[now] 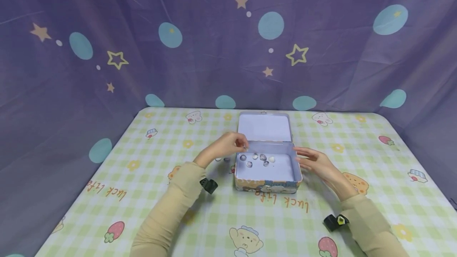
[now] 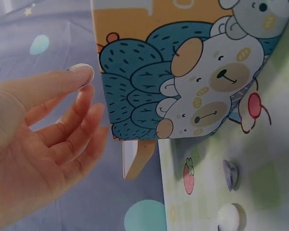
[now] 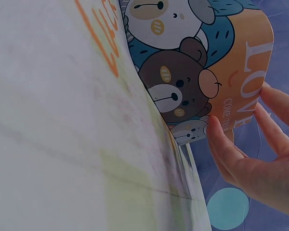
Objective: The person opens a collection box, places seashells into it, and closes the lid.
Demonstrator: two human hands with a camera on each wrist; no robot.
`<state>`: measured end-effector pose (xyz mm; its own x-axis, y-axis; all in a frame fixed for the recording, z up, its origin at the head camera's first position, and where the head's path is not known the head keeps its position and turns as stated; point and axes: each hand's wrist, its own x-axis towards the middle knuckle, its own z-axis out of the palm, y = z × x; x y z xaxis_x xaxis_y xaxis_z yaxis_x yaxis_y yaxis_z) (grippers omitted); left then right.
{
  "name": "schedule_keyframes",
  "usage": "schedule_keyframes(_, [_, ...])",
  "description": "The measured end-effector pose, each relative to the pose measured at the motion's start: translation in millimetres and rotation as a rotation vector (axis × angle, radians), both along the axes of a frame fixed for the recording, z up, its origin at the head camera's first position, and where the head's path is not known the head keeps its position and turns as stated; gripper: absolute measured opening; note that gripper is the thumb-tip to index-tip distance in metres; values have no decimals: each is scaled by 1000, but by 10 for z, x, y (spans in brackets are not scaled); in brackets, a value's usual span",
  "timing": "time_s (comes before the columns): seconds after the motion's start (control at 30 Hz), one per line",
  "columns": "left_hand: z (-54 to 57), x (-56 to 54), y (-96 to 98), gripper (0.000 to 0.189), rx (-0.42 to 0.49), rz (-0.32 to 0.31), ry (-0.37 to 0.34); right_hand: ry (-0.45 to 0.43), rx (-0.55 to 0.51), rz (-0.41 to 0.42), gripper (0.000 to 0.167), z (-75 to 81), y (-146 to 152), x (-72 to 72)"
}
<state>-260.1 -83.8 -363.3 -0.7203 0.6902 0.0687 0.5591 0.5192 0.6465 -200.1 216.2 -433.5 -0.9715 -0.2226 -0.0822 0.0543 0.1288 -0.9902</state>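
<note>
An open hinged tin box [image 1: 268,186] with cartoon bears on its sides stands on the table, its lid [image 1: 264,127] folded back. Several small shells [image 1: 263,157] lie on the box floor, toward the left and middle. My left hand [image 1: 232,142] is over the box's left rim, thumb and forefinger pinched on a small shell, mostly hidden by the fingertips. In the left wrist view, that hand [image 2: 53,130] shows beside the box wall. On the opposite side, the fingertips of my right hand [image 1: 315,163] rest against the box wall [image 3: 241,72], fingers extended.
Two more shells [image 2: 229,217] lie on the checked tablecloth [image 1: 150,205], just left of the box. A purple curtain [image 1: 221,50] with stars and ovals hangs behind the table. Black wrist straps [image 1: 209,185] sit on both sleeves.
</note>
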Motion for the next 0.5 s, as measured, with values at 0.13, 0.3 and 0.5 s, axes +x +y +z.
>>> schedule_keyframes(0.13, [-14,-1,24,4,-28,-13,-4,-1,0,-1,58,-1,-1,1])
schedule_keyframes(0.3, [8,25,70,5,-65,-34,-10,-6,8,-1,60,5,4,5])
schedule_keyframes(0.5, [20,70,135,7,-115,-49,-7,-18,7,-9,60,3,-3,-3])
